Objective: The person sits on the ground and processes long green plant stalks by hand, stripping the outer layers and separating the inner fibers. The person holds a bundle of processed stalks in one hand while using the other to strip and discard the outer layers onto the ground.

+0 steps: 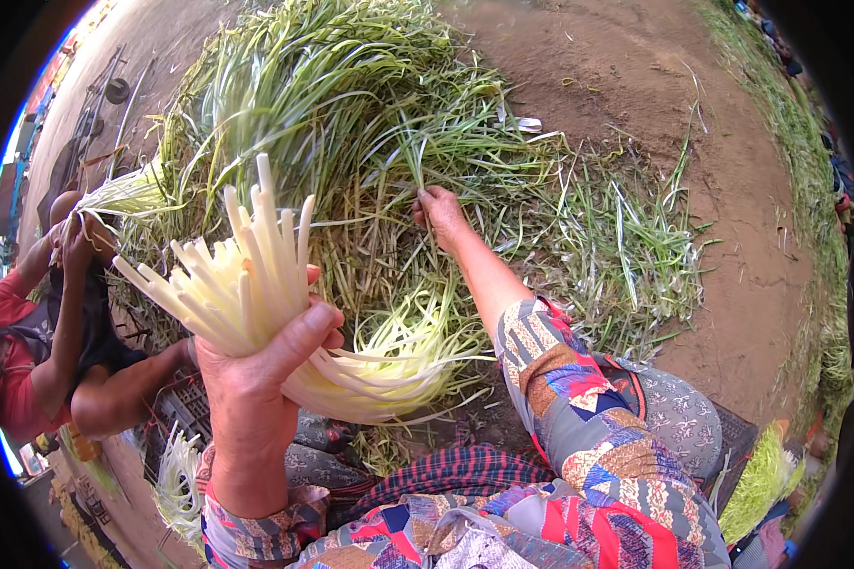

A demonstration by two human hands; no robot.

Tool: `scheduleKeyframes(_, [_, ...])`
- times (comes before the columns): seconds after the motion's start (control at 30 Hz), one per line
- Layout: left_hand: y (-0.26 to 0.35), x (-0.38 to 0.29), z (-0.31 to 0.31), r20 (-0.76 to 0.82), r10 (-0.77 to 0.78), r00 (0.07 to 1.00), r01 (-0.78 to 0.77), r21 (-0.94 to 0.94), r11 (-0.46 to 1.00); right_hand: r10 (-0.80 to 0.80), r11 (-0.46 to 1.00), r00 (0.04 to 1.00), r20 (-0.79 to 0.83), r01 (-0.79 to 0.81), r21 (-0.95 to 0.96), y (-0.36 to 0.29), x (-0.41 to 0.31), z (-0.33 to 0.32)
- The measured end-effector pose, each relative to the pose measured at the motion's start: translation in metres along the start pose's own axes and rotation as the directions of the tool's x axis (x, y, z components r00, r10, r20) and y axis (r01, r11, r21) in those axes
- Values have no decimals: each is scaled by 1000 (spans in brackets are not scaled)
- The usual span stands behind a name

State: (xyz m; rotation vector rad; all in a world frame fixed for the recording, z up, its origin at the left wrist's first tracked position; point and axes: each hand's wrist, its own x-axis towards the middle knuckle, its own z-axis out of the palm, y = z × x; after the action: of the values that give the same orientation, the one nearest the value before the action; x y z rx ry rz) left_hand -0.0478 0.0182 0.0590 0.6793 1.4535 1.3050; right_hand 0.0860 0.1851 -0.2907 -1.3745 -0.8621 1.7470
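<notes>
My left hand is wrapped around a thick bunch of pale yellow-white stalks, blanched chives or a similar leafy vegetable. Their blunt white ends point up and away from me. On the other side of my fist the yellow-green leaves bend down and to the right, over the ground by my knees. Farther out, my right hand pinches a small tuft of thin green leaves, which fans out beyond my fingertips. It hangs over a large heap of green and straw-coloured leaves, and some of my right fingers are hidden.
At left, a seated person in red holds another pale-stalked bunch. A dark plastic crate and more white stalks are beside my left forearm. Yellow-green leaves lie at lower right. Brown soil borders the heap.
</notes>
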Motion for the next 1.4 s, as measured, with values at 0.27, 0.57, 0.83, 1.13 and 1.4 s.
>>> scheduleKeyframes(0.27, [-12,3,2,41,41,998,-40,-29,999,-299,822,920,-254,113,-558,-47,-45,-77])
scheduleKeyframes(0.57, [-27,10,9,102,197,975,-206,79,975,-529,833,622,-577,252,-492,-149,-105,-151])
scheduleKeyframes(0.83, [-34,19,16,155,179,972,-187,40,981,-729,667,181,-660,402,-627,-244,-191,-159])
scheduleKeyframes(1.13, [-36,23,24,197,249,948,-267,70,961,-636,681,737,-229,396,-616,-186,-164,-110])
scheduleKeyframes(1.4, [-39,35,23,163,359,919,-386,190,903,-491,710,867,88,457,-536,-170,-168,-52])
